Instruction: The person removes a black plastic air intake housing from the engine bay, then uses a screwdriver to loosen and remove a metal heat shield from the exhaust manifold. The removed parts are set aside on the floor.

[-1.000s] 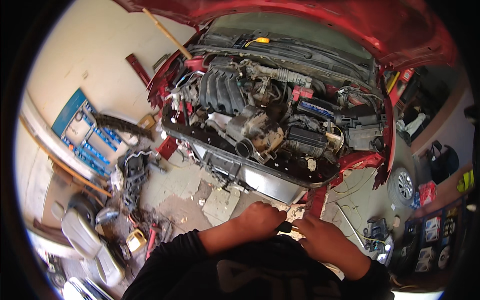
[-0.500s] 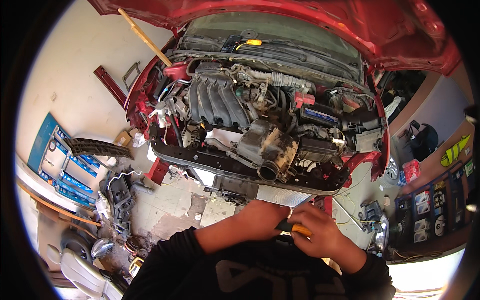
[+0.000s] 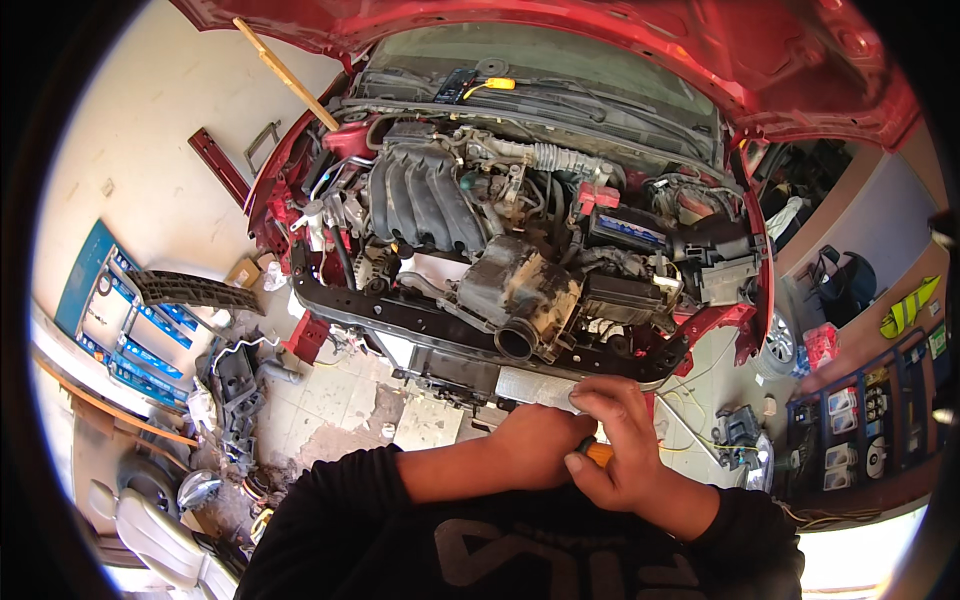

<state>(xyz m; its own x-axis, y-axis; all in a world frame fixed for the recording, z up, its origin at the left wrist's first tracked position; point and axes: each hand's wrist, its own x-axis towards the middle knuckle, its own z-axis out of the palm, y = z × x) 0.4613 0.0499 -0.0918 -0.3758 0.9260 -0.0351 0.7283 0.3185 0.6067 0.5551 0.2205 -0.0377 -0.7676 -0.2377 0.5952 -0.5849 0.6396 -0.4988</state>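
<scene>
Close to my body, in front of the car's front end, both hands meet around an orange-and-black tool handle (image 3: 599,453). My left hand (image 3: 540,446) is closed in a fist at the handle's dark end. What extends from that end is hidden. Thumb and fingers apart, my right hand (image 3: 628,445) curves about the orange end, which shows between thumb and palm. Just beyond the hands is a silvery finned panel (image 3: 535,385) below the black front crossmember (image 3: 420,322). Above it sits a dusty air filter housing (image 3: 520,290) with a round open mouth.
A wooden stick (image 3: 285,72) stands beside the raised red hood (image 3: 640,40). A phone-like device with a yellow piece (image 3: 490,84) lies below the windshield. Removed car parts (image 3: 235,400) and a grey seat (image 3: 165,535) are at left. Shelves of packaged goods (image 3: 860,420) stand at right.
My right hand's fingers have lifted and spread from their closer grip on the handle. The left fist has shifted slightly right, covering more of the handle. The view has moved a little.
</scene>
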